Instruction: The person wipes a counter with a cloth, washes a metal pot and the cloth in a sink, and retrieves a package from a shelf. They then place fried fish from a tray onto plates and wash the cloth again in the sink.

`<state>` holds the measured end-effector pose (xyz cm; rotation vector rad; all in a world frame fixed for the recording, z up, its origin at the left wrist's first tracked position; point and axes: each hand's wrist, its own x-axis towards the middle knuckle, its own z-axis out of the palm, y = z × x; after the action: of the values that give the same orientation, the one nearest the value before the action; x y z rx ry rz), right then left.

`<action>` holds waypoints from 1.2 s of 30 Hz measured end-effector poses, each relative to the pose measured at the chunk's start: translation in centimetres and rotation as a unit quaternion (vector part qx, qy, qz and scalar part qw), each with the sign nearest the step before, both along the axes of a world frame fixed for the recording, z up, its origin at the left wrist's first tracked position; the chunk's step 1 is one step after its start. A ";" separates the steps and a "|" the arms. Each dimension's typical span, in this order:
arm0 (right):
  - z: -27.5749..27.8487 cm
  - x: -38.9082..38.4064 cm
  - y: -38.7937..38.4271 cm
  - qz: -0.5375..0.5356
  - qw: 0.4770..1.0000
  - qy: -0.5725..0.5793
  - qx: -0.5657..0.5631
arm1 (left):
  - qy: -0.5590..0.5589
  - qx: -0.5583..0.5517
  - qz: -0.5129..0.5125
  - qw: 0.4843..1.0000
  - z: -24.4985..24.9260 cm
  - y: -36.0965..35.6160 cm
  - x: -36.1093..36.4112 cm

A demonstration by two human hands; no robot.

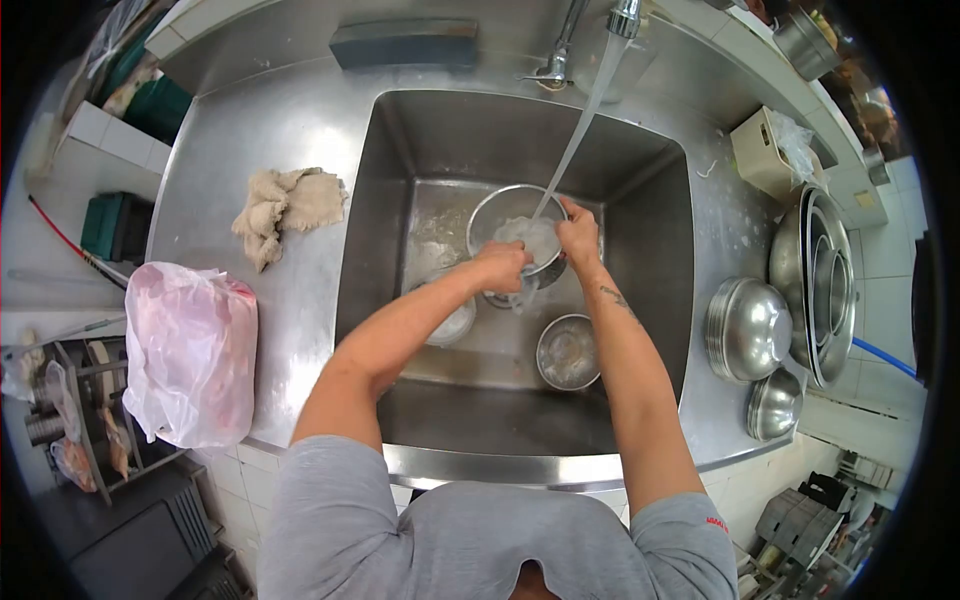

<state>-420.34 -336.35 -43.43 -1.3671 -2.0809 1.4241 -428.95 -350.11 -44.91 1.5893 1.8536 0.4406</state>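
Note:
Water runs from the faucet [624, 22] into a round metal bowl [487, 212] tilted inside the steel sink [480, 410]. My right hand [577, 234] grips the bowl's right rim. My left hand [503, 265] is closed at the bowl's near left side; what its fingers hold, if anything, is hidden. Water spills below the bowl. A small round metal bowl [569, 353] rests on the sink floor near my right forearm. Another round container [455, 325] lies partly hidden under my left forearm.
On the left counter are a beige cloth [288, 208] and a pink-white plastic bag [190, 355]. Stacked metal bowls [748, 330], large basins [815, 285] and a cream container [765, 155] stand at the right. A grey box [404, 44] sits behind the sink.

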 end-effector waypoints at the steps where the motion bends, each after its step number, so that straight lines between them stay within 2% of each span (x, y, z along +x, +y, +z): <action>1: 1.0 -0.2 -0.2 -0.014 0.998 0.009 -0.057 | 0.059 0.008 -0.043 0.997 0.1 0.2 -0.5; 2: -0.2 -0.1 0.7 0.027 0.998 0.011 0.062 | 0.027 0.004 -0.033 0.999 0.1 0.7 -1.4; 4: -3.7 0.8 2.6 0.105 0.951 0.008 0.289 | -0.055 0.000 -0.022 0.998 3.1 2.0 -3.9; 7: -0.4 0.9 2.6 0.222 0.966 0.018 0.128 | -0.118 -0.015 -0.001 0.993 6.3 3.5 -6.6; 8: 0.7 1.0 1.2 0.182 0.981 0.004 0.064 | -0.128 -0.021 0.008 0.992 6.8 3.7 -6.9; 10: 1.9 0.6 -0.6 0.092 0.987 -0.033 0.126 | 0.047 0.132 0.073 0.987 6.6 3.8 -6.1; 11: 2.2 0.2 -1.0 0.047 0.985 -0.048 0.156 | 0.136 0.206 0.105 0.963 6.5 3.8 -5.6; 13: 0.9 0.0 -0.8 -0.062 0.983 -0.082 0.151 | 0.184 0.213 0.205 0.937 7.0 3.1 -2.4; 15: -0.3 0.1 -0.2 -0.145 0.977 -0.103 0.118 | 0.273 0.286 0.228 0.890 5.5 2.0 2.9; 17: 1.3 0.7 -1.0 -0.146 0.977 -0.098 0.120 | 0.251 0.235 0.226 0.911 6.1 2.3 3.5; 18: 1.7 1.2 -1.6 -0.146 0.977 -0.098 0.120 | 0.239 0.206 0.226 0.922 6.2 2.1 3.7; 20: 0.0 2.5 -1.6 -0.182 0.982 -0.011 0.047 | 0.070 0.032 0.320 0.944 4.4 4.1 -0.7; 21: -0.5 3.3 -1.4 -0.197 0.980 0.032 0.011 | -0.043 0.026 0.327 0.944 0.9 4.6 -3.0; 22: -0.2 4.0 -1.4 -0.230 0.973 0.030 -0.001 | -0.155 0.023 0.330 0.931 -2.4 4.5 -4.5; 24: 0.8 4.8 -1.2 -0.296 0.954 0.033 -0.026 | -0.273 0.029 0.459 0.845 -4.2 1.6 -2.8; 25: 0.1 5.2 -0.5 -0.315 0.947 0.051 -0.043 | -0.224 0.008 0.464 0.857 -4.0 -0.1 -2.3; 26: -1.6 5.8 0.3 -0.334 0.938 0.068 -0.059 | -0.174 -0.013 0.467 0.867 -3.9 -1.8 -2.0; 27: -3.1 6.4 0.9 -0.356 0.927 0.085 -0.076 | -0.095 -0.053 0.409 0.906 -4.1 -3.5 -1.9; 29: -5.4 6.9 1.2 -0.349 0.924 0.132 -0.086 | 0.039 -0.158 0.244 0.956 -4.2 -6.7 -0.3; 30: -6.5 6.7 1.4 -0.362 0.916 0.143 -0.093 | 0.094 -0.216 0.142 0.961 -4.0 -8.1 0.7; 32: -6.5 6.3 1.0 -0.384 0.905 0.135 -0.125 | 0.088 -0.194 0.180 0.960 -10.6 -10.8 2.1; 35: -4.0 6.3 -0.1 -0.443 0.834 0.198 -0.264 | 0.084 -0.304 0.153 0.936 -13.2 -11.3 2.9; 36: -4.8 7.2 0.0 -0.457 0.830 0.195 -0.252 | 0.015 -0.320 0.105 0.941 -14.7 -10.8 1.8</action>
<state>-413.15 -336.38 -48.21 -1.7002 -0.5941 1.5971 -427.12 -360.88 -59.59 0.9677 1.9284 -0.1058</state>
